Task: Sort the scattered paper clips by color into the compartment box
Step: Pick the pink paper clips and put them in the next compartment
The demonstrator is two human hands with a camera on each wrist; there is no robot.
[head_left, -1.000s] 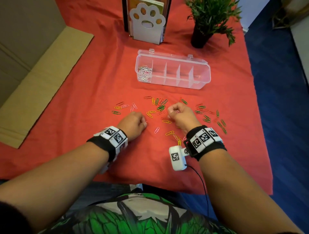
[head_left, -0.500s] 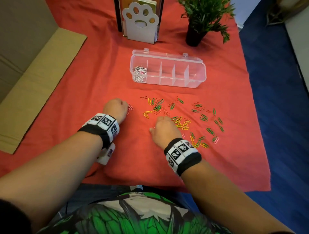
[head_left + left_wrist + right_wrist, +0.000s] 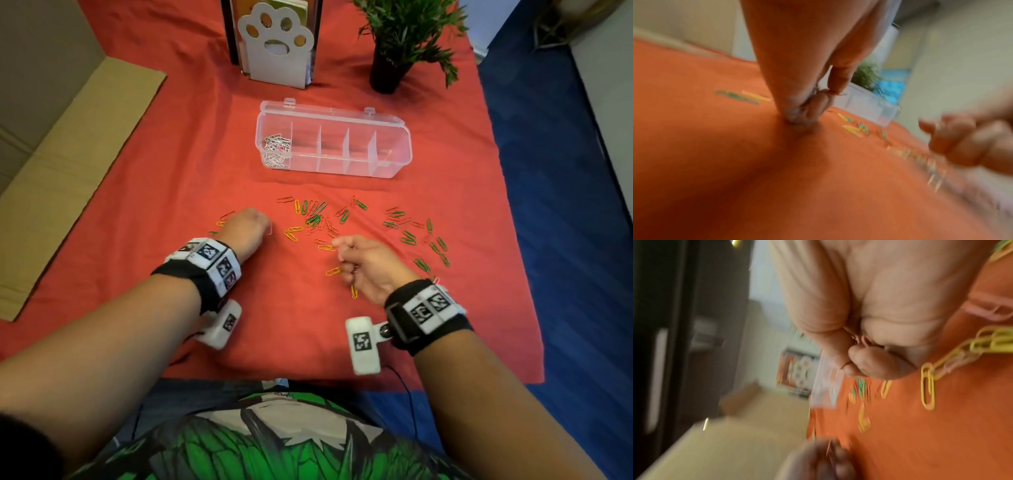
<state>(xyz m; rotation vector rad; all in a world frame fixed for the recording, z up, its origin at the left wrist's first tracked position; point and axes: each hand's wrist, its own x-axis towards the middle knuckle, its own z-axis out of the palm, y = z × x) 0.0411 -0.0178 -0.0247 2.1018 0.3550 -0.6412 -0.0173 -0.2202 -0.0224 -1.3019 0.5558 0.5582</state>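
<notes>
Green, yellow, red and pink paper clips lie scattered on the red cloth in front of the clear compartment box. Its leftmost compartment holds white clips; the others look empty. My left hand is curled at the left end of the scatter, knuckles down on the cloth, pinching pale clips. My right hand is curled in the middle of the scatter and holds pink clips in its fist. Yellow clips lie beside it.
A paw-shaped white stand and a potted plant sit behind the box. Flat cardboard lies at the left. The cloth's right edge drops to blue floor.
My left hand went left to the clips at that end and stayed there. My right hand dipped toward me, then rolled its wrist and rose slightly, fist still curled.
</notes>
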